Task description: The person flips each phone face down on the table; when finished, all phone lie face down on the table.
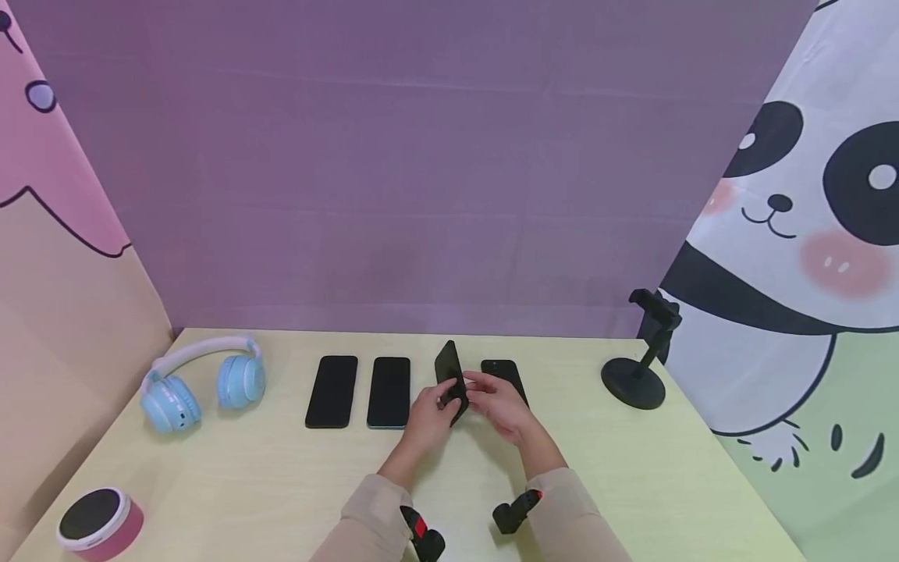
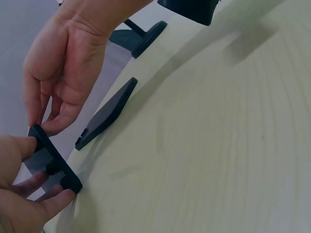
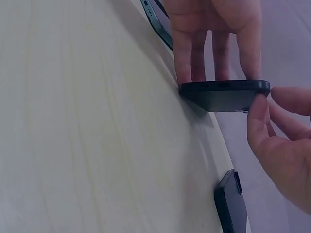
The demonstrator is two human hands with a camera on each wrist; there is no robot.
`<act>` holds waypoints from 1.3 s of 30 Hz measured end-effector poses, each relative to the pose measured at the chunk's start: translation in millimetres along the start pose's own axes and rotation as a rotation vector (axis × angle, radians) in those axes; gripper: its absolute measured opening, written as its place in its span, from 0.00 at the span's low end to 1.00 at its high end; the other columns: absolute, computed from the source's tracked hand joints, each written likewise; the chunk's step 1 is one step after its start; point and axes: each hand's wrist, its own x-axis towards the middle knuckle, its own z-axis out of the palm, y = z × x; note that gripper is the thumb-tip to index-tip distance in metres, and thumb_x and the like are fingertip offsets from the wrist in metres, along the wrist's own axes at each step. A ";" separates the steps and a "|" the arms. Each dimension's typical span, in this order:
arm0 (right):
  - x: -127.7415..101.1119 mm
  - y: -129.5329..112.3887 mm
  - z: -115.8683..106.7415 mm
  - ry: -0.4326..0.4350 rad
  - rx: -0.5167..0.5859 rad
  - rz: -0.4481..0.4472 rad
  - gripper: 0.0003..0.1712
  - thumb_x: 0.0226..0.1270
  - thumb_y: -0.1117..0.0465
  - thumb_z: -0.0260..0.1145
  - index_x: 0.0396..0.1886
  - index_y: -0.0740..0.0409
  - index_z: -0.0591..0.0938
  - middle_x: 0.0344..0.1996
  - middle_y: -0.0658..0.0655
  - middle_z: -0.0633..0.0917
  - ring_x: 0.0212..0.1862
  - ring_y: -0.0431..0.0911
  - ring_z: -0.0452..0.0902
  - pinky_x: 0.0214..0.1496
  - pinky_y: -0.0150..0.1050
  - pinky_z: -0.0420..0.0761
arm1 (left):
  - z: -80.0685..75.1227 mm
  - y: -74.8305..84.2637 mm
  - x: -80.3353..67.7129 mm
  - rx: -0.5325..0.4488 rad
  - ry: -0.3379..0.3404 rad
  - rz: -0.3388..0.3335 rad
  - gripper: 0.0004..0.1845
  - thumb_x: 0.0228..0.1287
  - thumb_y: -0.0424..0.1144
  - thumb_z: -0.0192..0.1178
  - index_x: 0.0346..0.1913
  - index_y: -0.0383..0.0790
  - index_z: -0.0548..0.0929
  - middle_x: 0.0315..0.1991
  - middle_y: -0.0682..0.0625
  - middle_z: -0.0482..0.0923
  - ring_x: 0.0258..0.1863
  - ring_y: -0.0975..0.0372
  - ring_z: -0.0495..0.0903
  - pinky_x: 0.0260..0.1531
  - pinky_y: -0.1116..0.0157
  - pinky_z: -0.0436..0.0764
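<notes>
In the head view, a black smartphone [image 1: 449, 365] stands tilted on its edge between both hands near the middle of the table. My left hand [image 1: 428, 417] grips it from the left, with thumb and fingers at opposite long edges. My right hand [image 1: 500, 406] pinches the other side at a corner; the right wrist view shows thumb and forefinger meeting the held smartphone [image 3: 221, 92] there. Just right of it lies another dark phone [image 1: 504, 375], camera side up, partly covered by my right hand. Two phones with black screens up, an outer one [image 1: 332, 392] and an inner one [image 1: 389, 392], lie to the left.
Blue and white headphones [image 1: 240, 381] rest at the table's back left. A pink round device with a dark top [image 1: 121, 531] sits at the front left. At the right edge stands a black stand [image 1: 634, 382] on a round base. A purple cloth [image 1: 421, 195] hangs behind.
</notes>
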 end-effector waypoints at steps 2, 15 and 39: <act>-0.4 -0.5 -0.1 -0.009 0.016 -0.002 0.24 0.69 0.78 0.53 0.64 0.77 0.68 0.45 0.64 0.75 0.43 0.43 0.75 0.50 0.36 0.78 | 0.5 0.2 1.1 -0.021 -0.005 0.000 0.20 0.68 0.35 0.60 0.62 0.38 0.78 0.46 0.42 0.75 0.39 0.55 0.77 0.40 0.59 0.77; 1.1 1.5 0.8 -0.083 0.051 -0.045 0.25 0.69 0.80 0.50 0.66 0.79 0.64 0.44 0.62 0.74 0.44 0.43 0.76 0.54 0.39 0.77 | 0.2 -2.5 2.2 -0.225 -0.063 -0.064 0.22 0.73 0.35 0.55 0.67 0.40 0.73 0.54 0.40 0.75 0.49 0.49 0.80 0.45 0.58 0.81; 0.6 10.6 14.2 -0.051 -0.012 -0.020 0.23 0.68 0.77 0.54 0.63 0.78 0.69 0.44 0.61 0.78 0.44 0.43 0.78 0.57 0.48 0.76 | -9.2 0.3 0.2 -0.251 0.022 -0.012 0.21 0.67 0.35 0.62 0.61 0.33 0.77 0.51 0.40 0.78 0.50 0.50 0.81 0.44 0.61 0.82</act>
